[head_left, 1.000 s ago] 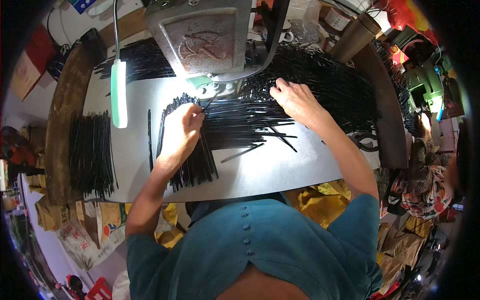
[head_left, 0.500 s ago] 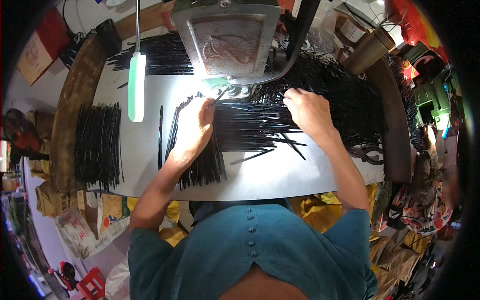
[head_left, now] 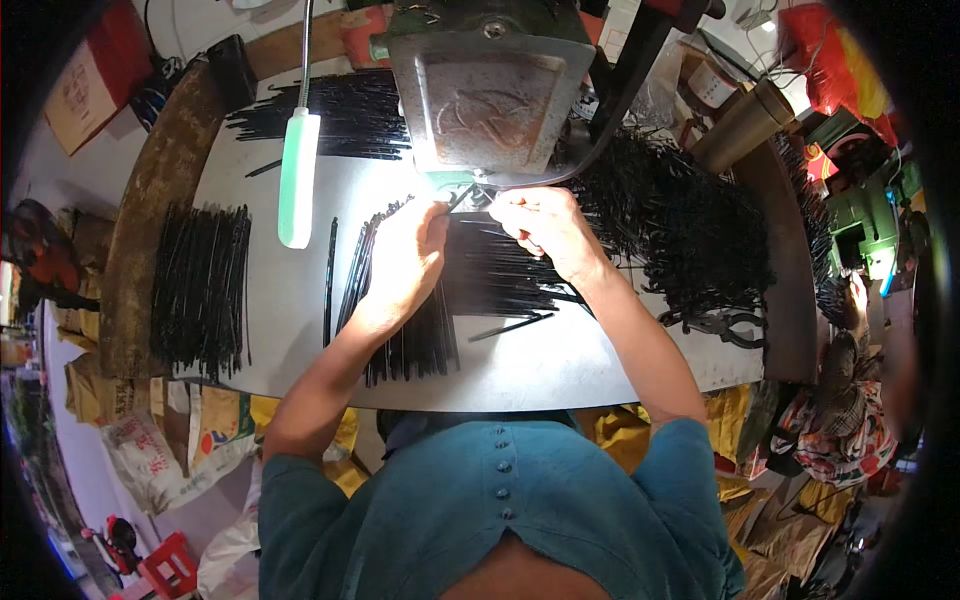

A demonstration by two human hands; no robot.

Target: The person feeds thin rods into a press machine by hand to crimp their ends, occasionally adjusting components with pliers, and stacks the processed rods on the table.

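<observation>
My left hand pinches a thin black rod whose end points up under the head of a metal press. Close beside it, my right hand is closed, its fingertips at the press's working point; whatever they pinch is too small to make out. A bundle of black rods lies lengthwise below my left hand. More black rods lie crosswise between my two forearms. At the right, a big tangled heap of black rods covers the table.
A lit lamp hangs left of the press. Sorted rods lie at the left, others at the back. Pliers rest near the right edge, and a brown tube leans behind the heap. Wooden boards edge the table.
My right hand has moved left from the heap to the press, next to my left hand. The left hand keeps its pinch. The whole view has shifted slightly.
</observation>
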